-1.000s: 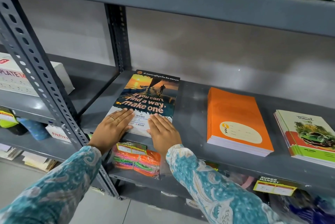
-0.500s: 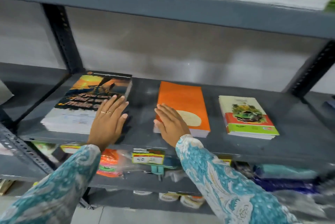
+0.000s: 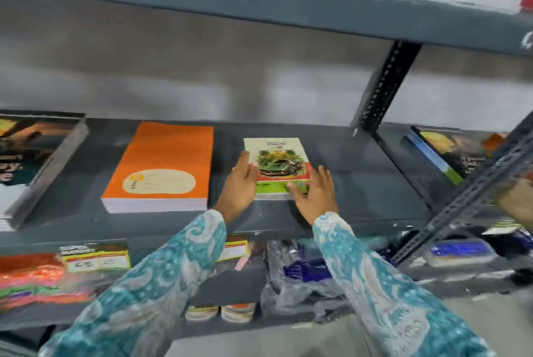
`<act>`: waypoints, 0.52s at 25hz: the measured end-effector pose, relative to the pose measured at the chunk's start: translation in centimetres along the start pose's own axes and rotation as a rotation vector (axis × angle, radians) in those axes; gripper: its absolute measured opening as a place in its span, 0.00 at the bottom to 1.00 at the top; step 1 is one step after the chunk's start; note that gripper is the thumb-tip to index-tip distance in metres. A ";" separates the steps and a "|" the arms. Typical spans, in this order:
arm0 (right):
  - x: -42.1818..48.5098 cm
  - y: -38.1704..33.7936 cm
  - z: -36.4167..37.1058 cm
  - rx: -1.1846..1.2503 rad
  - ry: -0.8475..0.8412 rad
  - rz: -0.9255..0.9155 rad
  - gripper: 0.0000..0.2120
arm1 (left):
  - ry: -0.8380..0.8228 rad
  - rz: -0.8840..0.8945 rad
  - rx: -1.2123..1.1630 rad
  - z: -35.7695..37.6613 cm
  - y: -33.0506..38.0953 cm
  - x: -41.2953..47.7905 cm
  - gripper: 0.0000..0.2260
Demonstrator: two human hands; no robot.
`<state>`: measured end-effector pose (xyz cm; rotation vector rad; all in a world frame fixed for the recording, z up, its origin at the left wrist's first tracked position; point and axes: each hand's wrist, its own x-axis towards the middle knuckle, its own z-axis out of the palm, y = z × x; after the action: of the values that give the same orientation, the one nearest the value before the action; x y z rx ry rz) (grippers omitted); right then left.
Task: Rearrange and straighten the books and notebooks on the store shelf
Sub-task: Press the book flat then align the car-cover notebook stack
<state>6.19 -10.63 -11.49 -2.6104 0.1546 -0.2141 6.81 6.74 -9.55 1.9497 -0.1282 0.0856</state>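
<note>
Fingers of the left hand lie spread against the left edge of a small stack of car-cover notebooks; the right hand presses flat, fingers apart, on its front right corner. Neither hand grips. The stack lies on the grey shelf, right of an orange stack.

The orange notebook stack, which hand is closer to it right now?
Left. The left hand lies between the orange stack and the car notebook; the right hand is at that notebook's far side.
</note>
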 end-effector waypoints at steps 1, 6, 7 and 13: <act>-0.1 0.5 -0.4 0.076 -0.049 0.051 0.32 | 0.007 -0.116 -0.083 1.4 0.0 0.2 0.14; -0.1 1.0 -0.2 0.352 -0.149 0.158 0.34 | 0.117 -0.298 -0.260 3.9 -1.1 1.5 0.23; -0.1 0.9 -0.2 0.383 -0.167 0.156 0.35 | 0.133 -0.313 -0.246 3.9 -1.2 1.7 0.24; -0.5 1.7 -0.8 0.322 -0.226 0.085 0.31 | 0.126 -0.319 -0.124 3.9 -1.4 2.0 0.24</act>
<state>5.42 -12.39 -11.76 -2.2813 0.1380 0.0817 8.95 3.54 -12.10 1.8130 0.2549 -0.0105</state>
